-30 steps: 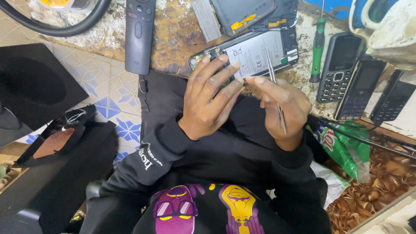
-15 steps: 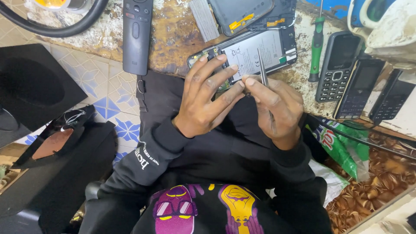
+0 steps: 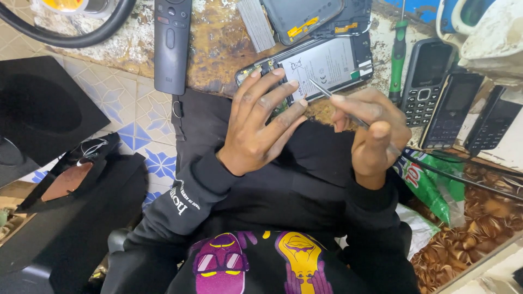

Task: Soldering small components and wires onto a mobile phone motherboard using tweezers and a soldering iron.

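Observation:
An opened smartphone with its white battery showing lies at the near edge of the worn workbench. My left hand rests fingers spread on the phone's lower left end, pinning it down. My right hand pinches thin metal tweezers, whose tip points at the battery's lower edge beside my left fingertips. A detached black back cover lies just beyond the phone.
A black remote control lies left of the phone. A green-handled screwdriver and three dark keypad phones sit to the right. A green packet hangs below the bench. Black bags lie on the tiled floor at left.
My right hand has drawn back to the right and turned, so the tweezers now lie flatter with the tip near the battery's edge. The left hand has kept its place on the phone.

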